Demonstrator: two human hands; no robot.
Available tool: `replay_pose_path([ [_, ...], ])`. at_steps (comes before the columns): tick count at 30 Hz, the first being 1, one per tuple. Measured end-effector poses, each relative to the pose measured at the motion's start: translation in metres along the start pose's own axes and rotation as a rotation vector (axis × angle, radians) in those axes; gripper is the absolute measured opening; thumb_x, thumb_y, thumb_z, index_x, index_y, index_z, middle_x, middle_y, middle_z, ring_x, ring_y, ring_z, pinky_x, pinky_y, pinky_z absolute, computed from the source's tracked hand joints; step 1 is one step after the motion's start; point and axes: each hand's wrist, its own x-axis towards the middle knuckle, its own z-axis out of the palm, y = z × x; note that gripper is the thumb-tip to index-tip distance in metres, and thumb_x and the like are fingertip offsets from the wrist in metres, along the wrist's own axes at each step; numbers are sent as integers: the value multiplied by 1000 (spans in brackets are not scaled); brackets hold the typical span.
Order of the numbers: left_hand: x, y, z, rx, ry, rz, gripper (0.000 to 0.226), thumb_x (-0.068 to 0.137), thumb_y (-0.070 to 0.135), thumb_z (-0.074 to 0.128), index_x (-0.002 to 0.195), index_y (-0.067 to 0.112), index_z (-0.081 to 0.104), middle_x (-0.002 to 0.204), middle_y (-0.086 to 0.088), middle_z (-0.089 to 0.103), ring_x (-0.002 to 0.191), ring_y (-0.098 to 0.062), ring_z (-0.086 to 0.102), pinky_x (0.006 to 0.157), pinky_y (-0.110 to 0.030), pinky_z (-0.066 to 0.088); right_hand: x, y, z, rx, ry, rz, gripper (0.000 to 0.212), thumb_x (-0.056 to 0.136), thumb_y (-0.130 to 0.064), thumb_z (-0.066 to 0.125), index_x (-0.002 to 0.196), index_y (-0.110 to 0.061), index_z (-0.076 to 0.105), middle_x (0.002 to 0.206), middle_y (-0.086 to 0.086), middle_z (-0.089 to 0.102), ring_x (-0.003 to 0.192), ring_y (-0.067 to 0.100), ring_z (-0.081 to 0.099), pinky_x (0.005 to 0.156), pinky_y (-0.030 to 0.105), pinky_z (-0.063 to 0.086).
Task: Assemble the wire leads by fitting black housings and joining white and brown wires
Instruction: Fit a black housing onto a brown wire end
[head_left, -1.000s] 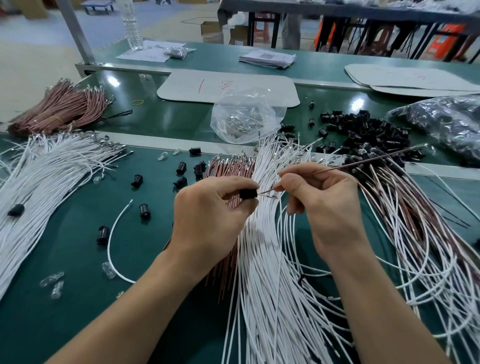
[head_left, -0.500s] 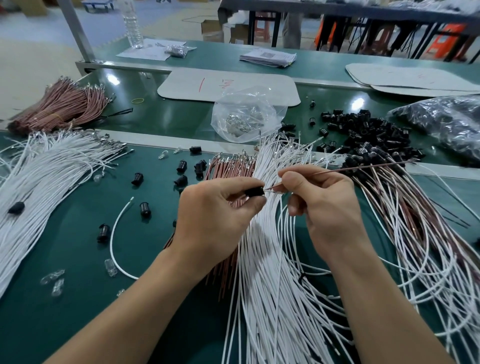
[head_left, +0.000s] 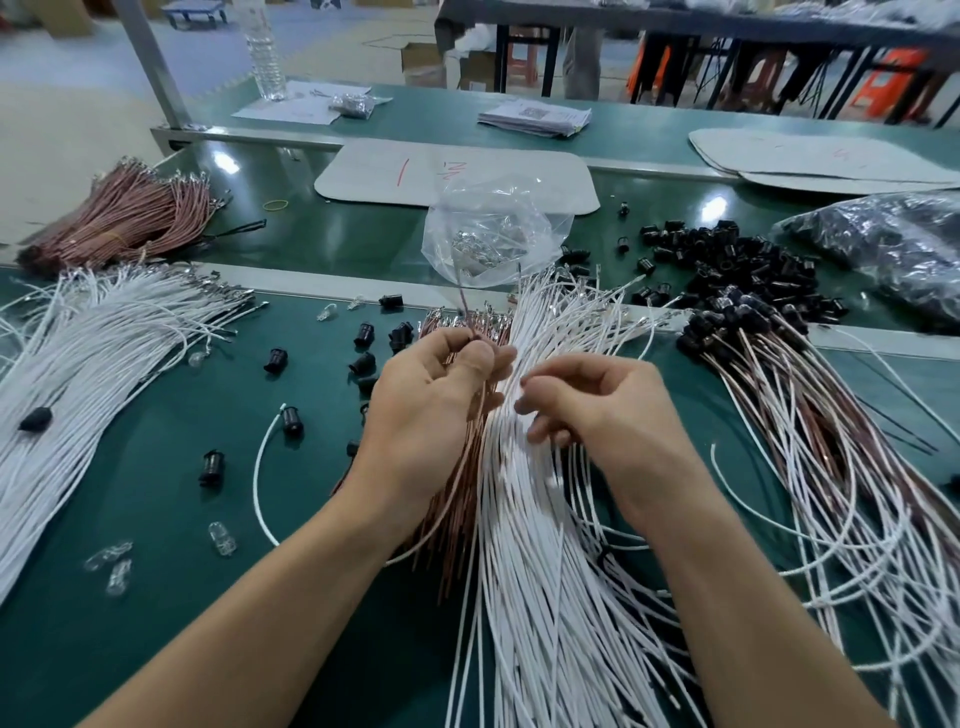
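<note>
Seemingly mid-assembly, my left hand (head_left: 441, 400) pinched a brown wire (head_left: 464, 307); my loose, empty right hand (head_left: 602, 410) next needed one of the white wires (head_left: 519, 499).

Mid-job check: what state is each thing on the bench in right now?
left hand: pinches brown wire, wire pointing up
right hand: fingers curled over white wires, grip unclear
clear bag: lying crumpled, metal bits inside
water bottle: upright
finished leads: housings fitted, piled at right
</note>
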Motion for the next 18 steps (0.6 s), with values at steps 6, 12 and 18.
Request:
replay_pose_path([
  [6, -2, 7, 0, -223, -124, -127, 13, 71, 23, 77, 76, 13, 72, 107, -10, 79, 98, -21, 76, 83, -30, 61, -7, 1, 19, -140, -31, -161, 14, 89, -26, 79, 75, -22, 81, 60, 0, 71, 45, 12, 60, 46, 24, 47],
  [12, -1, 9, -3, -312, -30, -132, 18, 57, 28, 82, 71, 15, 80, 94, -11, 79, 90, -21, 72, 92, -37, 56, -11, -4, 19, -311, 30, -204, 26, 90, -20, 78, 67, -9, 75, 57, 13, 64, 46, 22, 51, 47, 36, 43],
  [18, 9, 19, -26, -574, 120, -90, 26, 75, 21, 74, 97, 8, 72, 95, -7, 78, 91, -15, 75, 89, -28, 61, -12, -12, -13, -633, 37, -162, 28, 87, -23, 78, 64, -9, 71, 53, 6, 58, 45, 13, 46, 49, 32, 47],
])
